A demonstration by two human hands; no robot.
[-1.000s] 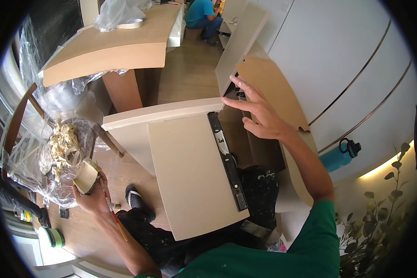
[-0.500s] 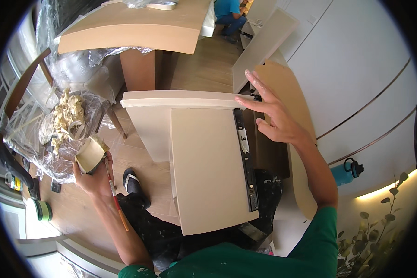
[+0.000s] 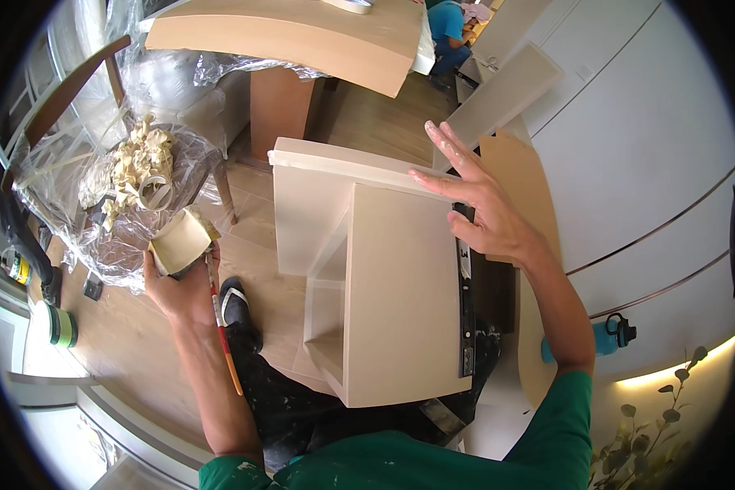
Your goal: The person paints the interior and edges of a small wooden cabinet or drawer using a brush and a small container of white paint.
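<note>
Now the beige drawer box (image 3: 400,302) sits closer under us than half a second ago, stood on end across our lap, its broad panel facing up and a black metal runner (image 3: 465,302) down its right edge. Our view has tipped upward, so the wooden bench (image 3: 302,37) with its plastic sheeting fills more of the top.

Our right hand (image 3: 486,204) has lifted off the runner side and now rests at the box's upper right corner, fingers spread wide and straight, fingertips touching the top edge, nothing gripped. The forearm runs down to a green sleeve (image 3: 563,425).

Our left hand (image 3: 175,282) has stayed out to the left, above the wooden floor (image 3: 139,351), closed around a small cream-coloured tub (image 3: 180,241) tilted on its side, with a thin red-handled brush (image 3: 223,327) pinned under the same fingers and pointing down toward us.

Beyond that hand, a crumpled plastic sheet (image 3: 82,204) holds a heap of wadded pale tape (image 3: 139,163). At the far left edge lie a green roll (image 3: 61,327) on the floor and a yellow-and-black container (image 3: 15,265); their labels are too small to tell. At the right, a blue bottle (image 3: 608,339) with a black cap lies by the white cabinet doors (image 3: 645,163).
</note>
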